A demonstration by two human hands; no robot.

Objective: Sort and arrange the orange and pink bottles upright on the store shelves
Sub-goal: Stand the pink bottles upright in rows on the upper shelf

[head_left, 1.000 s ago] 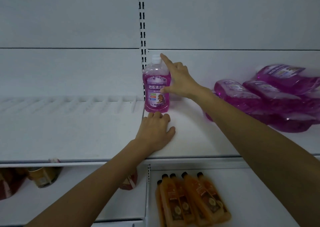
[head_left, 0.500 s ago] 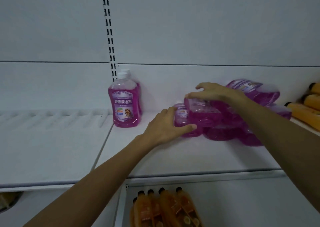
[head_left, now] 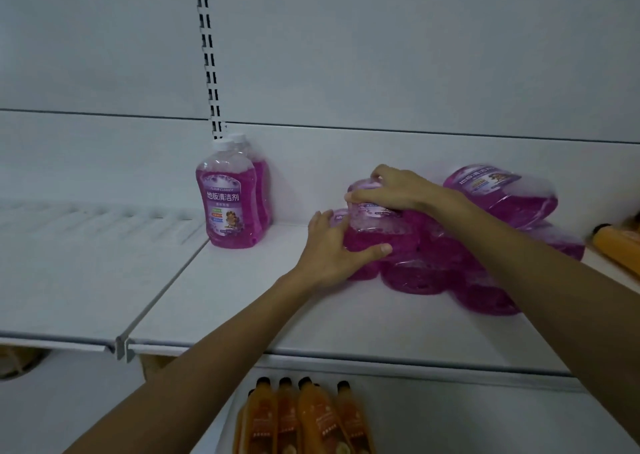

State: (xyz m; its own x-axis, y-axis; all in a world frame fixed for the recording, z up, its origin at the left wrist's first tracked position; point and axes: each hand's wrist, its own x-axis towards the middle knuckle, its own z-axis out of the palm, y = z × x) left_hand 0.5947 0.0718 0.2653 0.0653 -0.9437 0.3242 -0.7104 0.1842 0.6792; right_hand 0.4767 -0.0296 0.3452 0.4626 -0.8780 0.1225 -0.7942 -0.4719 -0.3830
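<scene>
Since one second ago both hands have left the upright bottles and moved right to the heap. In the last half second the left hand point(head_left: 332, 249) has closed more around the lying pink bottle point(head_left: 375, 227), and its thumb now lies across the pink body. The right hand point(head_left: 398, 190) stays on top of the same bottle, its fingers point(head_left: 360, 195) curled over the upper edge, so both hands grip it.

This bottle is of clear, smooth, rounded plastic, filled with bright pink liquid, and its printed label faces up. It lies on its side at the front left of the heap of pink bottles point(head_left: 450, 273), on the right half of the white shelf point(head_left: 242, 315). The other bottles of the heap also lie on their sides and touch each other. One tilted bottle point(head_left: 502, 194) rests on top at the back.

Well to the left, two upright pink bottles point(head_left: 228, 208) with white caps stand one behind the other against the back panel point(head_left: 381, 55), below the slotted strip point(head_left: 207, 55). The neighbouring shelf point(head_left: 86, 246) on the left has ribs at its back. At the right edge an orange bottle point(head_left: 616, 249) lies on the shelf. On the lower shelf point(head_left: 450, 419) four orange bottles point(head_left: 301, 419) with black caps are side by side; whether they stand or lie is not clear.
</scene>
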